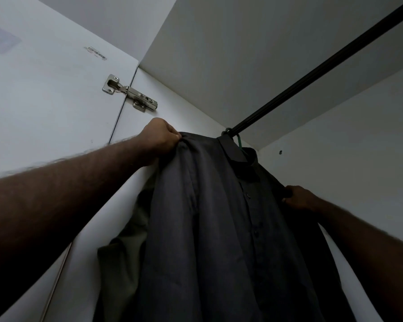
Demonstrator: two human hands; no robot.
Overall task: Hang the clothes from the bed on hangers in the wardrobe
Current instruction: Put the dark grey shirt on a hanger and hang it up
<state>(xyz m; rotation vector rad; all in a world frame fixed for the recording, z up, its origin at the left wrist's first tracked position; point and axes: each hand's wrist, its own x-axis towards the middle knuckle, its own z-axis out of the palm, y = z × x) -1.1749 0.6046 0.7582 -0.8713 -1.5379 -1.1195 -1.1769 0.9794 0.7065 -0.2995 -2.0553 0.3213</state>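
A dark grey button-up shirt (207, 217) hangs on a green hanger (239, 141) whose hook sits over the black wardrobe rail (312, 75). My left hand (159, 139) grips the shirt's left shoulder up near the wardrobe's side wall. My right hand (299, 198) pinches the shirt's right shoulder edge, lower and to the right. An olive-green garment (130, 233) hangs behind the shirt on the left, mostly hidden by it.
The white wardrobe door (44, 101) stands open at the left on a metal hinge (130, 94). The wardrobe's side wall (135, 126), top panel (230, 54) and back wall (358, 147) close in around the shirt. The rail runs up to the right.
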